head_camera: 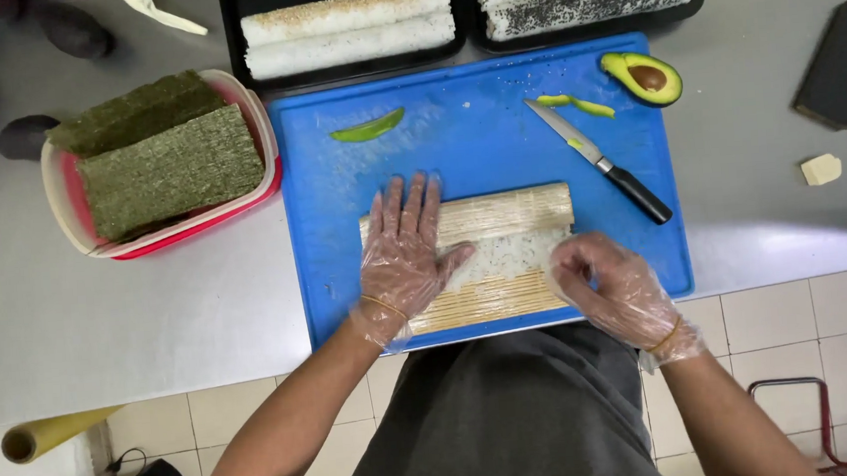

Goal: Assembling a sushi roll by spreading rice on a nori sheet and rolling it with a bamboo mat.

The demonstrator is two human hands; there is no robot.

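Now, at far left, a pink-rimmed tub (69, 208) holds seaweed sheets (172, 169). Your gloved left hand (403, 254) lies flat, fingers spread, on the bamboo mat (501, 211) and rice roll (514, 254), near the middle of the blue board (476, 135). Your right hand (611, 285) curls its fingers together at the roll's right end. A knife (599, 161) and halved avocado (643, 77) lie far right.

Trays (464, 26) cut by top edge. Left hand (403, 254) hides mat (501, 213) end. Dark shapes (29, 136) upper left unidentifiable.
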